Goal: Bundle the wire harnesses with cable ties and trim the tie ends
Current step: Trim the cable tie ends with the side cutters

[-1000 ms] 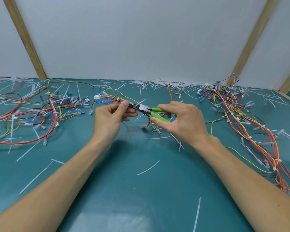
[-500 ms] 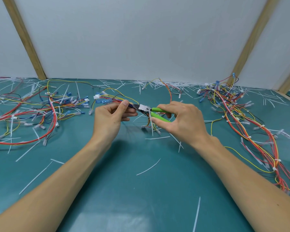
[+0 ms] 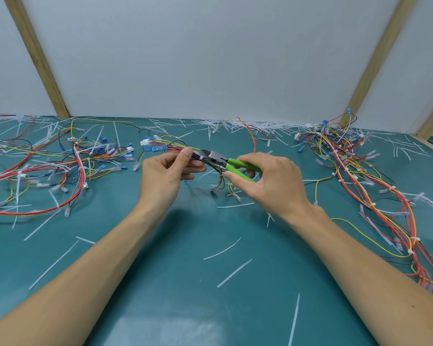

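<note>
My left hand (image 3: 166,171) pinches a small wire harness (image 3: 171,148) of red, yellow, blue and black wires, held just above the green table (image 3: 180,283). A white cable tie (image 3: 201,158) wraps the bundle right beside my left thumb. My right hand (image 3: 268,181) grips green-handled flush cutters (image 3: 231,164), whose metal jaws sit against the bundle at the tie. The harness's blue and white connectors (image 3: 150,147) stick out to the left of my left hand, and its other wires hang down between my hands.
A loose heap of harnesses (image 3: 48,166) lies at the left, and a long tied harness (image 3: 375,196) runs down the right side. Cut white tie ends (image 3: 221,250) are scattered over the table. A white wall with wooden battens (image 3: 39,58) stands behind.
The white tie tail that hung down below the cutter jaws is gone from the bundle. Both hands have stayed almost in place.
</note>
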